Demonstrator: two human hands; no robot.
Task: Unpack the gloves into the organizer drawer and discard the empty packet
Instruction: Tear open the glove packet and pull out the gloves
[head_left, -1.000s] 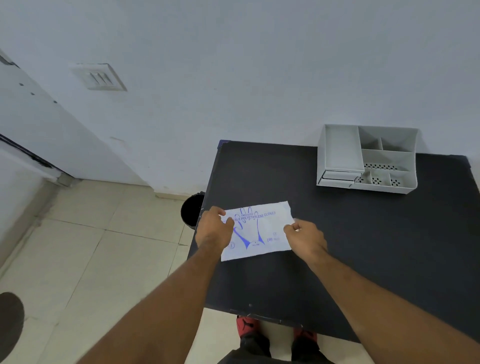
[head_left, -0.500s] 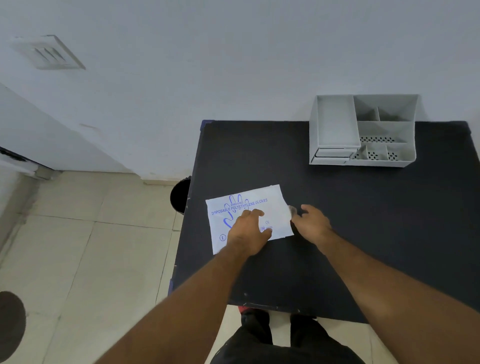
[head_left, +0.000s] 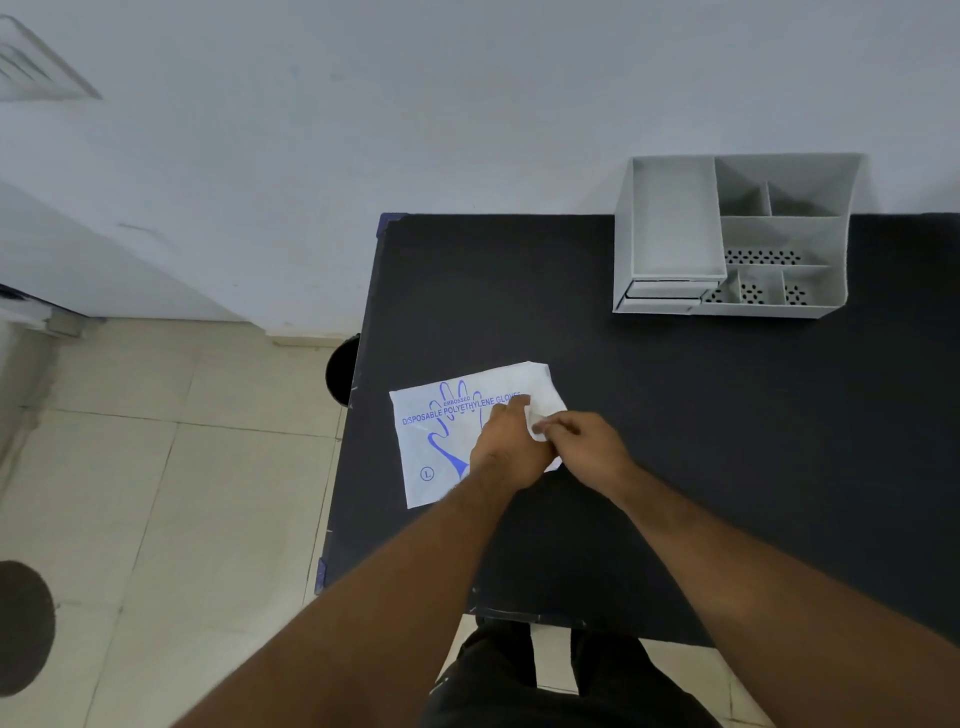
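Note:
A white glove packet (head_left: 447, 431) with a blue hand print lies flat on the black table (head_left: 675, 415), near its left edge. My left hand (head_left: 506, 449) presses down on the packet's right half, fingers flat. My right hand (head_left: 582, 444) pinches a thin white fold at the packet's right end, touching my left fingers. The grey organizer (head_left: 732, 239) stands at the table's back edge against the wall. Its small drawer (head_left: 667, 290) at the lower left front sits shut. No loose gloves are visible.
A dark round bin (head_left: 343, 371) stands on the tiled floor beside the table's left edge, mostly hidden by it. A white wall runs behind the table. My legs and shoes show below the table's front edge.
My left hand slid from the packet's left edge onto its right half. My right hand closed in to meet it and now pinches the packet's right end. The view tilted further down.

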